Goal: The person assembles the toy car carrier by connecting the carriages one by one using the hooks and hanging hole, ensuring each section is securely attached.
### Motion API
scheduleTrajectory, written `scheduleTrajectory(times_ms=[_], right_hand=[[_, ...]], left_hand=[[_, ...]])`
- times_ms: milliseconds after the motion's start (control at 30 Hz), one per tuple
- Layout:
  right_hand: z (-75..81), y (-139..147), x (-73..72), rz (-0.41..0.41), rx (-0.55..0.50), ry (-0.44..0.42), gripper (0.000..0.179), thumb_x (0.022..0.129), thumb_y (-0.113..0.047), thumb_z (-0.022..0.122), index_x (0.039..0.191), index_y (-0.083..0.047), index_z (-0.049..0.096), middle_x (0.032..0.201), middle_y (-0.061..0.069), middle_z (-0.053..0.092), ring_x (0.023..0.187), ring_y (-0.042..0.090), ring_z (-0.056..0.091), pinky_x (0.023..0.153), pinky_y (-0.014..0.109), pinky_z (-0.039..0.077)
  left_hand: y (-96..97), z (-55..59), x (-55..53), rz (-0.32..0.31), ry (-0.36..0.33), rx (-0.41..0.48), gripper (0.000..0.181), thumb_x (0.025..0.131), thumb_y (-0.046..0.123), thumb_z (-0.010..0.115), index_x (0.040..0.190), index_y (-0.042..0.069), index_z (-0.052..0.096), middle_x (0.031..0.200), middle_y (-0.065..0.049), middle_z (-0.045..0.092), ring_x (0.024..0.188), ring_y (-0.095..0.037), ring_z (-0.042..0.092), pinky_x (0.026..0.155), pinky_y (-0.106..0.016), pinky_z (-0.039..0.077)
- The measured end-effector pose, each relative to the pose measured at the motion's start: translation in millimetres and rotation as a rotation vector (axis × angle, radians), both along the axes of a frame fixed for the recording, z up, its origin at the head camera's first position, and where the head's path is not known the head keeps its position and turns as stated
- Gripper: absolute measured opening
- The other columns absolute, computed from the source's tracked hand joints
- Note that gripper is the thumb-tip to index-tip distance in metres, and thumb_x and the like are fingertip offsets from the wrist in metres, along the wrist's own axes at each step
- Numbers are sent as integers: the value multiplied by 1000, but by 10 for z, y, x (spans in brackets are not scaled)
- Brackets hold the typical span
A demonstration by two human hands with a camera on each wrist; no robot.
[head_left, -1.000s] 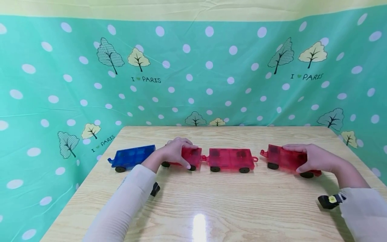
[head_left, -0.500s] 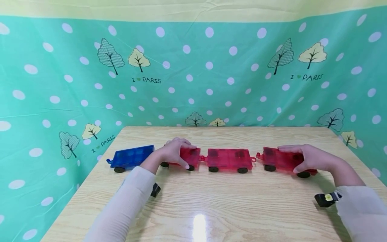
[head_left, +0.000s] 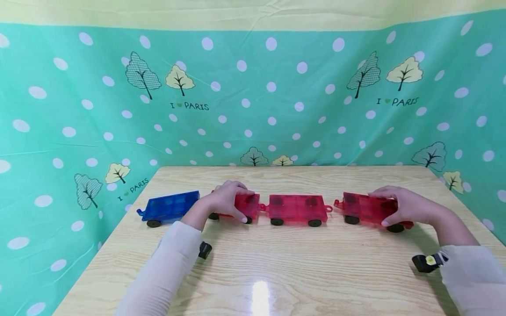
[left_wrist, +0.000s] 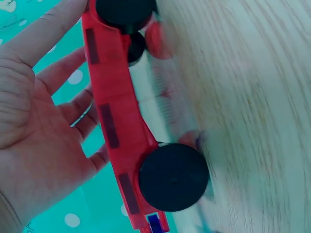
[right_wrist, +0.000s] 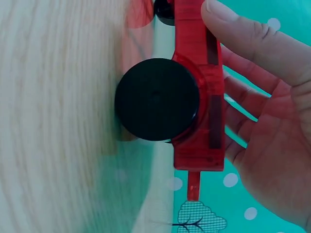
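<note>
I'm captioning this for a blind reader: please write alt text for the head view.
A left hand and a right hand each hold a red toy wagon on a wooden table; a third red wagon sits between, a blue wagon far left.

wooden table (head_left: 276, 272) | teal polka-dot backdrop (head_left: 253, 109) | glare on tabletop

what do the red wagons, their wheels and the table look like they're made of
The red wagon under the right hand: likely translucent plastic, glossy; darker inner strips show through its edge in the right wrist view. Same look for the red wagon that the left hand holds. Wheel: matte black, plastic or rubber, cannot tell. Table: wood grain, possibly laminate, shiny with a light glare.
</note>
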State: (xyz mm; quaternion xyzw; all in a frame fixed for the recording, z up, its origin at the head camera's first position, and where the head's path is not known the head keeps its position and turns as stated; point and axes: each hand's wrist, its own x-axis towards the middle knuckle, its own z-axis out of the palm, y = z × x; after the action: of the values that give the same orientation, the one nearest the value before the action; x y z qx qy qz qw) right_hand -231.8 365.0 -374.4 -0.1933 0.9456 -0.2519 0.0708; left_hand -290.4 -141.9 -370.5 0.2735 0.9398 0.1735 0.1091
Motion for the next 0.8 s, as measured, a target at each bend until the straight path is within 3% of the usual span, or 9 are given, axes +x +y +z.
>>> scheduleTrajectory(times_ms=[333,600,800], right_hand=[[-37,10,-27,8,1,5,79,69,-33,88,133,2,58,134,26,48,119,45,45,87,40,50],[-63,4,-23,16,-19,6,79,68,-34,88,132,3,58,133,24,49,119,44,44,87,33,49],[-52,8,-9,10,-23,4,79,69,-33,88,133,3,57,134,25,48,119,45,43,86,34,50]], left_hand=[[51,35,76,-15,6,137,79,71,39,88,140,21,55,140,-6,45,132,-27,35,104,-51,37],[151,53,183,-28,4,304,74,73,38,87,139,23,57,141,-2,44,133,-24,32,102,-48,40],[278,36,246,-23,23,468,63,74,34,87,131,25,63,131,5,50,127,-20,40,102,-51,41]])
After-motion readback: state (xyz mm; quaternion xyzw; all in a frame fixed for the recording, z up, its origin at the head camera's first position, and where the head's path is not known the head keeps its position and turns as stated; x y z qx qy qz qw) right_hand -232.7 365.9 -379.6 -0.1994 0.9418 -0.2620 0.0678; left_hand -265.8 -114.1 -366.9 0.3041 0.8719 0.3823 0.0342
